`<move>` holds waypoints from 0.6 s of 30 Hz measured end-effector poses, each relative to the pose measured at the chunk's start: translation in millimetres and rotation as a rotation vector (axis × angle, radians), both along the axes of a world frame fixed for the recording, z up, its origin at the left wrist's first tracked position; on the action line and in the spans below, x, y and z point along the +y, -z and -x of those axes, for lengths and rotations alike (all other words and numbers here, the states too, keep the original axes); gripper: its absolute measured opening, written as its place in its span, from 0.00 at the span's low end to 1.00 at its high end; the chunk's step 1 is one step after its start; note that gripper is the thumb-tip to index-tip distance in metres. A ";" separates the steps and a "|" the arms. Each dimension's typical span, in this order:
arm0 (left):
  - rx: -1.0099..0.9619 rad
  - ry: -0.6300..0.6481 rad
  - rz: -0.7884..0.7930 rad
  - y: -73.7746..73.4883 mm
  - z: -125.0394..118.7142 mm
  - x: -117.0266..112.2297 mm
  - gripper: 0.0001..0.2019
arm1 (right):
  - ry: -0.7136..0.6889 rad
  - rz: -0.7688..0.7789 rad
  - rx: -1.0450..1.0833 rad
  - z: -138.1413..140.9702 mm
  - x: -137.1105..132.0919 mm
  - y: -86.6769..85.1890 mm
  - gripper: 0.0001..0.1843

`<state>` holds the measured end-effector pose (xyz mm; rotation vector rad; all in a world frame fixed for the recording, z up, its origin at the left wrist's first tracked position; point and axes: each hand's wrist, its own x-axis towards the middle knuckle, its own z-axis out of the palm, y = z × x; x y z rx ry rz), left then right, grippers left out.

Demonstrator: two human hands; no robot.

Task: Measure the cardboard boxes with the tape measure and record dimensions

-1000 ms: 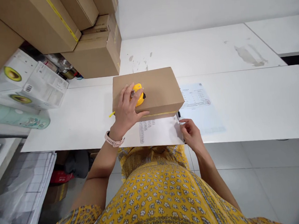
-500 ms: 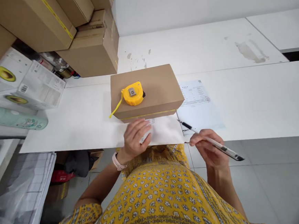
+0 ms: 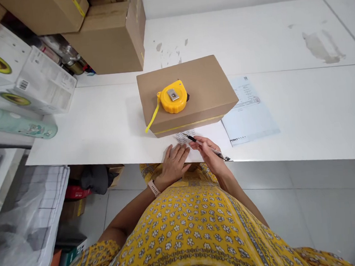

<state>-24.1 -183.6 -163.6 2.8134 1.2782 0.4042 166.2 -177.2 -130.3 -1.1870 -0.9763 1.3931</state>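
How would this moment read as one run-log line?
left hand: resting by writing on white sheet | right hand: holds pen, tip over writing | yellow tape measure: atop cardboard box | bluish sheet: right of box

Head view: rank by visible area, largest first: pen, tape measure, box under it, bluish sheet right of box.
1. Box
2. Bluish sheet, partly hidden
3. Tape measure
4. Pen, thin, partly covered

slim pen (image 3: 192, 138), black near its tip, slanted over a flat white sheet (image 3: 216, 132), small dark marks in rows
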 end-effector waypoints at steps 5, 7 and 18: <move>0.016 -0.026 0.004 1.5 -8.8 3.3 0.27 | 0.123 -0.052 -0.246 -5.9 11.5 12.6 0.17; 0.014 -0.019 -0.010 0.7 -8.8 4.1 0.26 | 0.102 -0.080 -0.279 -6.5 16.8 10.2 0.14; -0.027 -0.002 0.002 1.5 -5.9 4.0 0.27 | -0.012 -0.122 -0.593 -10.4 29.7 8.6 0.11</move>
